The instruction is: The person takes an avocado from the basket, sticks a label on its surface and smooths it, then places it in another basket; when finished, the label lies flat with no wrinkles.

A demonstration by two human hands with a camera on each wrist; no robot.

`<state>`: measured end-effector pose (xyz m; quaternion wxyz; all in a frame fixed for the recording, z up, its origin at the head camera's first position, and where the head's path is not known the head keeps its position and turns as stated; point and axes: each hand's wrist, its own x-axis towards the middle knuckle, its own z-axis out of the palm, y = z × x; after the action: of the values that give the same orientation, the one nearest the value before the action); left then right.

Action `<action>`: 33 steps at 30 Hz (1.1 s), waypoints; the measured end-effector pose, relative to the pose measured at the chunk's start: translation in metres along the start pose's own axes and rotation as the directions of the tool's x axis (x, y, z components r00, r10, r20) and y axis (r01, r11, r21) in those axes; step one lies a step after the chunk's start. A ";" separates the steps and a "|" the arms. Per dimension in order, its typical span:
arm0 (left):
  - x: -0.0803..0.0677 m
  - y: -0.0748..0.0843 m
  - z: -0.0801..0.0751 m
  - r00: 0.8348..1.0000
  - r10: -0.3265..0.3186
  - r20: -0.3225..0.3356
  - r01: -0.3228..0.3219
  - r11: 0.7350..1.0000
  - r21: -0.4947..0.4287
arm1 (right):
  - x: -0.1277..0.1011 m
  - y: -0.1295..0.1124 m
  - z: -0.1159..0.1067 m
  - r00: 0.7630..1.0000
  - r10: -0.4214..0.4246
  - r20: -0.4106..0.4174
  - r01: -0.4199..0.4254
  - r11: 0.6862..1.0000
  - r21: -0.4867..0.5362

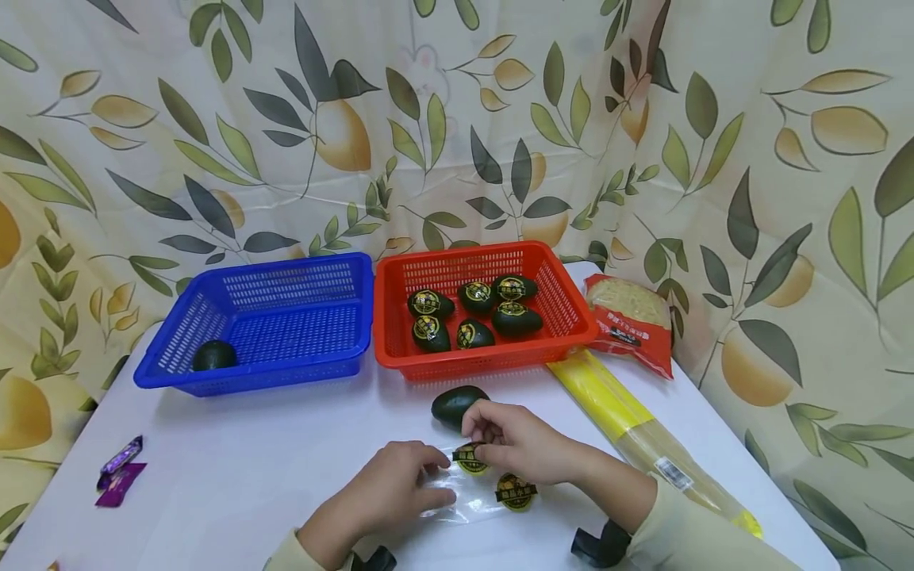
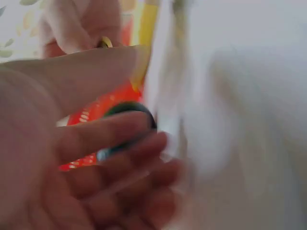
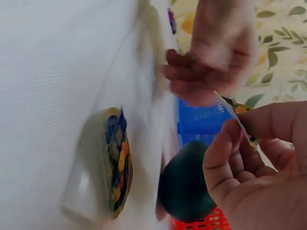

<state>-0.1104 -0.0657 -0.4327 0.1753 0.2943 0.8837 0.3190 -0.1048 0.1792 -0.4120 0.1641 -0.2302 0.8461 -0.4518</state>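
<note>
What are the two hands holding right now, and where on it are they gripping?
The right hand pinches a round sticker by its edge, peeling it; the left hand presses the clear backing sheet flat near its left end.

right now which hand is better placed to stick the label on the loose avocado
Right. The right hand already pinches the peeled sticker and sits just beside the loose avocado. The left hand presses down the clear backing sheet, farther from the fruit.
</note>
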 end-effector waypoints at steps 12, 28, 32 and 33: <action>0.010 0.009 0.001 0.962 -0.051 -0.268 -0.025 0.962 -0.271 | 0.008 -0.006 -0.003 0.994 -0.035 -0.108 0.047 0.992 0.114; 0.038 0.019 -0.009 0.922 -0.043 -0.384 -0.047 0.974 -0.222 | 0.012 0.007 -0.015 0.940 0.050 -0.338 -0.011 0.993 0.117; 0.050 0.020 -0.009 0.917 -0.057 -0.395 -0.007 0.987 -0.158 | 0.019 0.013 -0.016 0.916 0.052 -0.397 -0.040 0.998 0.039; 0.052 0.020 -0.009 0.918 -0.063 -0.392 0.007 0.990 -0.143 | 0.022 0.014 -0.015 0.913 0.056 -0.404 -0.053 0.998 0.017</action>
<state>-0.1472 -0.0247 -0.4190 0.0188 0.1948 0.8816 0.4295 -0.1335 0.1847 -0.4172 -0.0012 -0.1077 0.8665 -0.4874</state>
